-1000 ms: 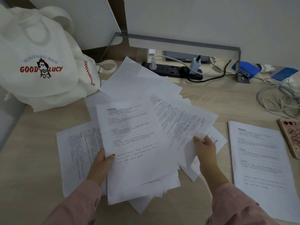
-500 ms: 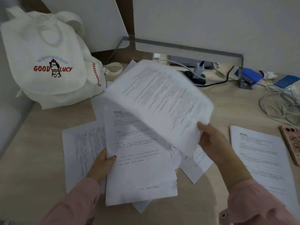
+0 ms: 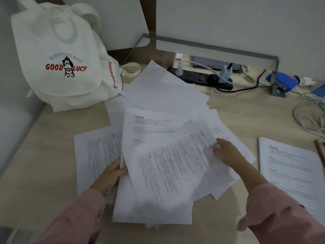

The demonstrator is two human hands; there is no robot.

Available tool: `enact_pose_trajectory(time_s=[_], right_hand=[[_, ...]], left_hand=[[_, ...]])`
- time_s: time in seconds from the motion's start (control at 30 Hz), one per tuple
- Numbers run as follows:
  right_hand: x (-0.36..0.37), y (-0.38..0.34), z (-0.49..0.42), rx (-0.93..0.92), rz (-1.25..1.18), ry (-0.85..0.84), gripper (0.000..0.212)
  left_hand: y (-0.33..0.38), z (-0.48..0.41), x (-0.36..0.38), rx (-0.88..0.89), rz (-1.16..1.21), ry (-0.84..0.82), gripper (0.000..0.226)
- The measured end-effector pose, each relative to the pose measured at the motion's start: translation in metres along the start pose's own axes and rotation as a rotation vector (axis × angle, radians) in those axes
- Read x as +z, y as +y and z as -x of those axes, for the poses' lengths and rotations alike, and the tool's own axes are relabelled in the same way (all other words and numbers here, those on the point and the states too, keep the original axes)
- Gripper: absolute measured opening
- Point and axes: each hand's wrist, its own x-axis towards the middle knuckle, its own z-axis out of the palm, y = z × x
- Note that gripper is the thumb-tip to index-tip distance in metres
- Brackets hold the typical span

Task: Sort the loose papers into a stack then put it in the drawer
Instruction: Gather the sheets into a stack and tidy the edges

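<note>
On the desk [image 3: 44,155], two hands held loose papers [image 3: 153,131].
The left hand [image 3: 110,175] gripped the left edge of the pile, with the thumb on top and the other fingers hidden under the sheets. The right hand [image 3: 226,152] pinched with curled fingers the far edge of a printed sheet [image 3: 175,164], which lay tilted on top of the pile. More papers were spread behind, just beside a white bag [image 3: 61,59]. A separate stack [image 3: 290,169] lay at the right, apart from the pile, near a phone [image 3: 321,147].
</note>
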Motion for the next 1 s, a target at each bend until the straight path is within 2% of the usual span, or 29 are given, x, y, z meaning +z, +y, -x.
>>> enact_pose_trajectory(time_s=[0.13, 0.27, 0.43, 0.6, 0.7, 0.9, 1.0], right_hand=[[-0.004, -0.013, -0.007, -0.154, 0.285, 0.122, 0.034], [0.012, -0.041, -0.012, -0.426, 0.397, 0.294, 0.030], [0.047, -0.078, -0.006, -0.667, 0.307, 0.432, 0.026], [0.057, -0.087, 0.001, -0.710, 0.159, 0.401, 0.033], [0.045, -0.069, -0.003, -0.581, 0.101, 0.372, 0.043], [0.008, 0.012, -0.018, -0.069, 0.085, 0.327, 0.055], [-0.006, 0.048, -0.014, 0.118, 0.021, 0.289, 0.067]], left_hand=[[-0.001, -0.009, -0.003, -0.046, 0.044, 0.030, 0.044], [0.004, -0.011, 0.004, -0.033, 0.040, 0.020, 0.019], [0.004, -0.001, 0.020, 0.109, -0.089, 0.054, 0.027], [-0.002, -0.002, 0.021, 0.122, -0.140, 0.069, 0.020], [-0.005, -0.001, 0.022, 0.110, -0.146, 0.096, 0.019], [-0.008, -0.003, 0.025, 0.110, -0.116, 0.127, 0.024], [-0.005, -0.003, 0.032, 0.106, -0.071, 0.124, 0.024]])
